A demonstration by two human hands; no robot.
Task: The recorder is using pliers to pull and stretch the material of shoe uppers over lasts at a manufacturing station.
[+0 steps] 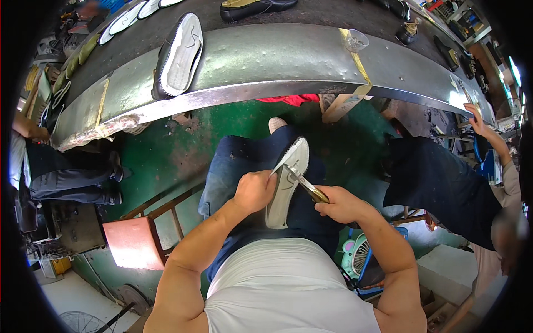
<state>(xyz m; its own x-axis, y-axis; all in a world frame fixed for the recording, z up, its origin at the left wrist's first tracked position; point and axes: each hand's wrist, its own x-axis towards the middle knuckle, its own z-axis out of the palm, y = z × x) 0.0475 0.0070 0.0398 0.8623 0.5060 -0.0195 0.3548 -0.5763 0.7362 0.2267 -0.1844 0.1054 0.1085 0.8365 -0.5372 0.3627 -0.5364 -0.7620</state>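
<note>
An upside-down shoe upper (281, 195) with a pale sole side and a dark edge at the toe lies lengthwise over my lap. My left hand (255, 190) pinches its left edge between thumb and fingers. In my right hand (345, 204) is a pair of pliers (302, 182) with silver jaws and brass-coloured handles. The jaws rest over the upper part of the sole side, near my left fingertips. Whether they grip material there is too small to tell.
Ahead runs a metal-edged workbench (266, 53) bearing another upturned shoe (180, 55), a black shoe (258, 8) and a clear cup (356, 40). A stool (133, 242) stands left, a green fan (355, 255) right. Two other people are close: one left, one right with a hand (478, 119) on the bench edge.
</note>
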